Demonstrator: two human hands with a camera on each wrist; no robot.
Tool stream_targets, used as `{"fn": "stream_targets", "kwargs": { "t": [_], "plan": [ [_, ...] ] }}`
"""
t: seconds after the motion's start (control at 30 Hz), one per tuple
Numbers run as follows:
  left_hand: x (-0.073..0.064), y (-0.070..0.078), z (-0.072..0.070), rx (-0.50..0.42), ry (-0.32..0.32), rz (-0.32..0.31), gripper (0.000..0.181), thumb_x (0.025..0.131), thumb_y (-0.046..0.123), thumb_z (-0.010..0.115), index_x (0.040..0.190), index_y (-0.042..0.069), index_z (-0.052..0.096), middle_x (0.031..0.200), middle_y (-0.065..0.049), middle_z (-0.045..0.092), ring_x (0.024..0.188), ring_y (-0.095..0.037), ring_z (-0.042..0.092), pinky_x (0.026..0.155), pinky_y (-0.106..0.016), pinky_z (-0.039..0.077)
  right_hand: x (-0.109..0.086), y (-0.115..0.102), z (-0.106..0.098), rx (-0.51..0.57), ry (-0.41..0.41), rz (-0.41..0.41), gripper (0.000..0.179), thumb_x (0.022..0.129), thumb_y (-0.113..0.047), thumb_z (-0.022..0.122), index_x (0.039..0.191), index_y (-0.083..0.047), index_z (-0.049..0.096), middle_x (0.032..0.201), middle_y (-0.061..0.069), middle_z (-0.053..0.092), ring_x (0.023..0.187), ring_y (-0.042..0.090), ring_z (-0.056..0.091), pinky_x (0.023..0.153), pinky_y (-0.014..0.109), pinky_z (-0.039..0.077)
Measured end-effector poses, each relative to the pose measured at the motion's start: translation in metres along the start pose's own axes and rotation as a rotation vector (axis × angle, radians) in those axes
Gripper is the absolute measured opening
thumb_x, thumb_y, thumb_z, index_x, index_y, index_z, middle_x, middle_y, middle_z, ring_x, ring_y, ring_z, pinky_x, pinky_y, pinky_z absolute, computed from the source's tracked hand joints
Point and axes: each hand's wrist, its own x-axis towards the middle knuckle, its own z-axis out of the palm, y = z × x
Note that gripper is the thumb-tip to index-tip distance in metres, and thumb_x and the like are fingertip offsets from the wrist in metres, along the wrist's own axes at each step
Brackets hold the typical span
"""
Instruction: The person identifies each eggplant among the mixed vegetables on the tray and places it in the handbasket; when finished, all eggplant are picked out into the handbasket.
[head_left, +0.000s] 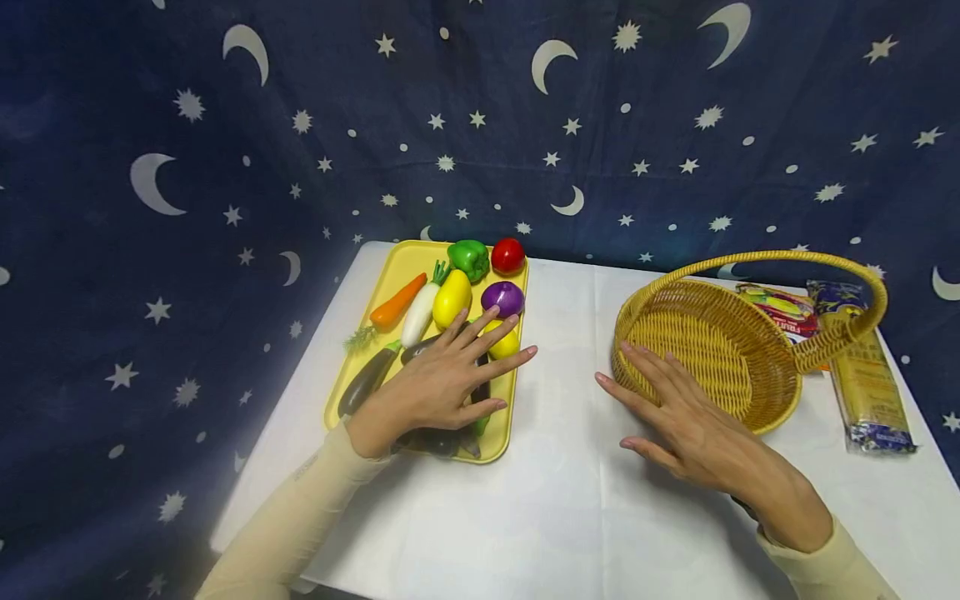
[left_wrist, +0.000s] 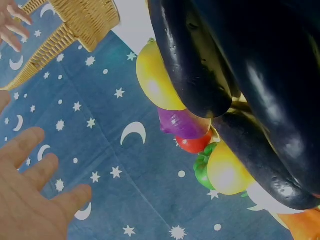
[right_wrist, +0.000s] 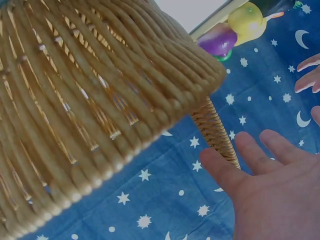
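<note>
My left hand (head_left: 438, 383) hovers, fingers spread, over a yellow tray (head_left: 384, 279) of vegetables. Under it lie dark eggplants (head_left: 367, 382), partly hidden by the hand; they loom large in the left wrist view. Also on the tray are a carrot (head_left: 399, 302), a white radish (head_left: 420, 315), a yellow lemon-like piece (head_left: 452, 298), a green bell pepper (head_left: 469, 260), a red tomato (head_left: 508, 256) and a purple onion (head_left: 502, 299). My right hand (head_left: 693, 425), fingers extended and holding nothing, is in front of a wicker basket (head_left: 712, 350); contact is unclear.
Right of the basket lie a clear pack of pasta-like sticks (head_left: 873, 392) and a red printed packet (head_left: 780, 308). The basket's tall handle (head_left: 780, 256) arches above it. A white cloth (head_left: 562, 500) covers the table, and a starry blue curtain (head_left: 495, 183) hangs behind.
</note>
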Motion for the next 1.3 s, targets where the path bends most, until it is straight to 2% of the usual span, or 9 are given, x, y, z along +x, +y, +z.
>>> {"fn": "stream_targets", "kwargs": {
  "t": [0.33, 0.6, 0.7, 0.83, 0.97, 1.03, 1.1, 1.17, 1.3],
  "plan": [
    [-0.001, -0.002, 0.0, 0.012, -0.012, -0.005, 0.074, 0.105, 0.059, 0.052, 0.17, 0.04, 0.022, 0.183, -0.006, 0.006, 0.171, -0.033, 0.002, 0.138, -0.064, 0.007, -0.008, -0.004, -0.002, 0.02, -0.038, 0.042, 0.085, 0.095, -0.05, 0.075, 0.167, -0.031, 0.035, 0.18, 0.015, 0.018, 0.166, 0.036, 0.02, 0.141, 0.037, -0.005],
    [-0.002, -0.005, -0.007, 0.018, 0.021, -0.003, 0.071, 0.105, 0.056, 0.053, 0.169, 0.035, 0.03, 0.182, -0.009, 0.012, 0.17, -0.035, 0.006, 0.138, -0.063, 0.011, -0.016, -0.001, -0.001, 0.025, 0.032, 0.018, 0.07, 0.108, -0.064, 0.041, 0.166, -0.024, 0.039, 0.179, 0.016, 0.019, 0.168, 0.033, 0.015, 0.14, 0.035, -0.007],
    [-0.004, -0.007, -0.01, 0.015, 0.029, -0.014, 0.069, 0.106, 0.056, 0.052, 0.168, 0.036, 0.031, 0.183, -0.007, 0.01, 0.17, -0.036, 0.007, 0.138, -0.063, 0.011, -0.02, 0.0, -0.002, 0.024, 0.017, 0.044, 0.07, 0.108, -0.059, 0.049, 0.167, -0.024, 0.037, 0.18, 0.015, 0.016, 0.169, 0.032, 0.012, 0.14, 0.035, -0.008],
    [-0.011, -0.014, -0.012, -0.017, 0.051, -0.041, 0.071, 0.106, 0.053, 0.055, 0.169, 0.037, 0.028, 0.183, -0.004, 0.007, 0.169, -0.037, 0.01, 0.135, -0.067, 0.015, -0.026, 0.002, -0.004, 0.045, 0.013, 0.081, 0.077, 0.101, -0.046, 0.07, 0.167, -0.025, 0.038, 0.18, 0.014, 0.018, 0.164, 0.041, 0.022, 0.141, 0.039, -0.003],
    [-0.035, -0.033, -0.016, -0.121, 0.174, -0.154, 0.072, 0.104, 0.037, 0.065, 0.168, 0.03, 0.033, 0.181, -0.007, 0.022, 0.166, -0.037, 0.025, 0.134, -0.063, 0.026, -0.033, 0.005, -0.003, 0.047, 0.048, 0.102, 0.069, 0.107, -0.055, 0.055, 0.165, -0.021, 0.041, 0.178, 0.016, 0.023, 0.157, 0.047, 0.032, 0.141, 0.041, 0.002],
    [-0.057, -0.046, -0.016, -0.191, 0.253, -0.236, 0.068, 0.102, 0.024, 0.07, 0.164, 0.024, 0.043, 0.174, -0.011, 0.037, 0.158, -0.038, 0.039, 0.129, -0.062, 0.035, -0.035, 0.007, -0.002, 0.03, 0.078, 0.103, 0.069, 0.11, -0.061, 0.041, 0.164, -0.017, 0.043, 0.175, 0.019, 0.03, 0.153, 0.048, 0.036, 0.141, 0.044, 0.008],
    [-0.083, -0.058, -0.015, -0.246, 0.323, -0.331, 0.059, 0.1, 0.013, 0.071, 0.157, 0.018, 0.055, 0.164, -0.014, 0.052, 0.149, -0.038, 0.051, 0.124, -0.06, 0.043, -0.037, 0.01, 0.001, 0.006, 0.108, 0.112, 0.072, 0.111, -0.062, 0.032, 0.163, -0.014, 0.044, 0.17, 0.022, 0.038, 0.149, 0.049, 0.042, 0.137, 0.053, 0.022],
    [-0.106, -0.069, -0.012, -0.322, 0.39, -0.437, 0.049, 0.1, 0.006, 0.071, 0.147, 0.013, 0.064, 0.153, -0.015, 0.063, 0.14, -0.034, 0.059, 0.12, -0.048, 0.049, -0.039, 0.014, 0.002, -0.011, 0.138, 0.121, 0.071, 0.112, -0.06, 0.03, 0.16, -0.01, 0.047, 0.162, 0.025, 0.047, 0.142, 0.049, 0.049, 0.127, 0.062, 0.036],
    [-0.139, -0.084, -0.001, -0.575, 0.535, -0.654, 0.034, 0.105, 0.006, 0.063, 0.139, 0.008, 0.071, 0.141, -0.017, 0.071, 0.125, -0.007, 0.068, 0.106, -0.014, 0.053, -0.044, 0.021, 0.003, -0.051, 0.174, 0.145, 0.064, 0.114, -0.052, 0.033, 0.15, -0.005, 0.057, 0.139, 0.026, 0.062, 0.122, 0.047, 0.062, 0.099, 0.066, 0.052]
  ]
}}
